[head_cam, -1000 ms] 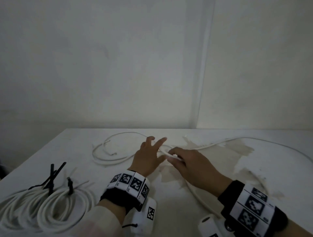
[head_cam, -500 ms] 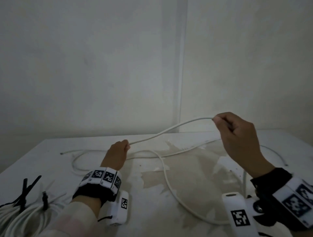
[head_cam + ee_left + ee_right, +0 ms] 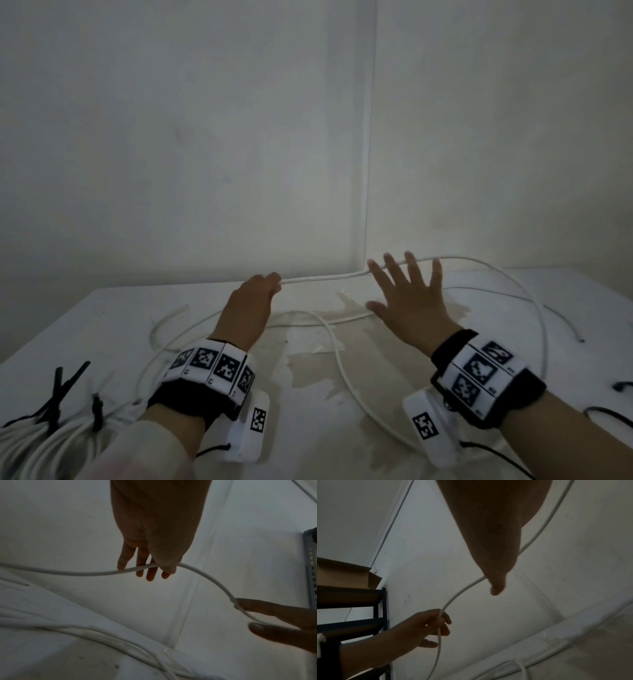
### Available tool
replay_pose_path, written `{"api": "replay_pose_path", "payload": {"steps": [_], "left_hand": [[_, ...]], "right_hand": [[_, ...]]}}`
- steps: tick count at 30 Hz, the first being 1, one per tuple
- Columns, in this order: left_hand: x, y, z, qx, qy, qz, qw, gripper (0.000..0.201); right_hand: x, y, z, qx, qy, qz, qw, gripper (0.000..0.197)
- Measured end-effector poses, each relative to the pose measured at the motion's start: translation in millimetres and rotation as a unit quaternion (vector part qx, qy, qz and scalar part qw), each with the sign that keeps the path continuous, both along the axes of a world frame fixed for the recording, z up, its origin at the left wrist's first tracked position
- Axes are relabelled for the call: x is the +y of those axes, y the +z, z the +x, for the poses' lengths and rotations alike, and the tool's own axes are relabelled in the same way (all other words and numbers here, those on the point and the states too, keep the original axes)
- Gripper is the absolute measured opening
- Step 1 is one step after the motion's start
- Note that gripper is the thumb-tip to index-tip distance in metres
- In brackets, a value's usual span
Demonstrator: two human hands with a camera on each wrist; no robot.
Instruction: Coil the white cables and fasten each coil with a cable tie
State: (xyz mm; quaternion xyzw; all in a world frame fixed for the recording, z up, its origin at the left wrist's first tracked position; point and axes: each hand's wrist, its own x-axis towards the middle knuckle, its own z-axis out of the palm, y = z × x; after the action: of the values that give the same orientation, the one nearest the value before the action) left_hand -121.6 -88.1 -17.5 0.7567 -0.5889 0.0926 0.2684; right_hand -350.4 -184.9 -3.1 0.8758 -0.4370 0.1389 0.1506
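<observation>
A long white cable (image 3: 322, 278) runs loose over the white table (image 3: 102, 325). My left hand (image 3: 275, 282) is raised a little above the table and pinches the cable; in the right wrist view the left hand's fingers (image 3: 441, 620) curl round the cable (image 3: 453, 599). From there the cable stretches right to my right hand (image 3: 400, 284), which is open with fingers spread. The cable lies across its fingers (image 3: 411, 263) and passes between two right-hand fingers (image 3: 267, 609) in the left wrist view. Beyond the hand it arcs right and drops to the table.
Several coils of white cable (image 3: 44, 442), fastened with black cable ties (image 3: 61, 390), lie at the near left edge. Loose black ties (image 3: 609, 411) lie at the near right. Walls meet in a corner behind the table. A dark metal shelf (image 3: 380, 601) holds a cardboard box (image 3: 342, 574).
My right hand has let go of its pinch on the cable, spread its fingers and come down and left towards the left hand. The left hand keeps its hold, lifted slightly.
</observation>
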Motion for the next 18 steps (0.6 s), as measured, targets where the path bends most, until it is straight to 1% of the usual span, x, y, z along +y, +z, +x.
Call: {"api": "replay_pose_path", "payload": {"steps": [2,4,5,6,7,9,11,12,15,18], "left_hand": [[1.1,4.9,-8.3,-0.001,-0.015,-0.003,1.0,0.024],[4.0,9.2,-13.6,0.002,-0.025,-0.018,1.0,0.024],[6.3,11.4,-14.2,0.002,-0.024,-0.025,0.999,0.025],[8.5,13.0,-13.3,0.001,-0.02,-0.027,0.999,0.026],[10.9,14.0,-11.6,-0.001,-0.012,-0.023,1.0,0.027],[14.9,13.9,-7.9,-0.011,0.004,-0.009,1.0,0.027],[17.3,10.4,-3.5,-0.031,0.015,0.004,0.999,0.026],[19.3,7.9,-0.1,-0.029,0.021,0.009,0.999,0.026],[30.2,3.2,16.4,0.026,0.048,0.017,0.998,0.022],[47.9,5.1,34.0,0.049,0.085,0.016,0.995,0.021]], "right_hand": [[5.6,-1.3,13.8,-0.03,0.05,-0.011,0.998,0.048],[6.5,-3.2,18.4,-0.092,0.116,-0.036,0.988,0.035],[1.8,-4.9,21.2,-0.141,0.156,-0.064,0.976,0.031],[-1.3,-2.6,23.1,-0.172,0.187,-0.063,0.965,0.03],[-2.1,3.6,23.3,-0.201,0.195,-0.061,0.958,0.031],[-3.5,15.7,18.8,-0.228,0.179,-0.031,0.956,0.035],[-4.6,20.6,15.4,-0.241,0.171,-0.022,0.955,0.04],[-3.7,23.6,13.7,-0.252,0.166,-0.018,0.953,0.04],[-12.0,33.3,2.0,-0.309,0.151,0.014,0.939,0.029],[-19.8,43.3,-15.6,-0.344,0.129,0.026,0.93,0.025]]}}
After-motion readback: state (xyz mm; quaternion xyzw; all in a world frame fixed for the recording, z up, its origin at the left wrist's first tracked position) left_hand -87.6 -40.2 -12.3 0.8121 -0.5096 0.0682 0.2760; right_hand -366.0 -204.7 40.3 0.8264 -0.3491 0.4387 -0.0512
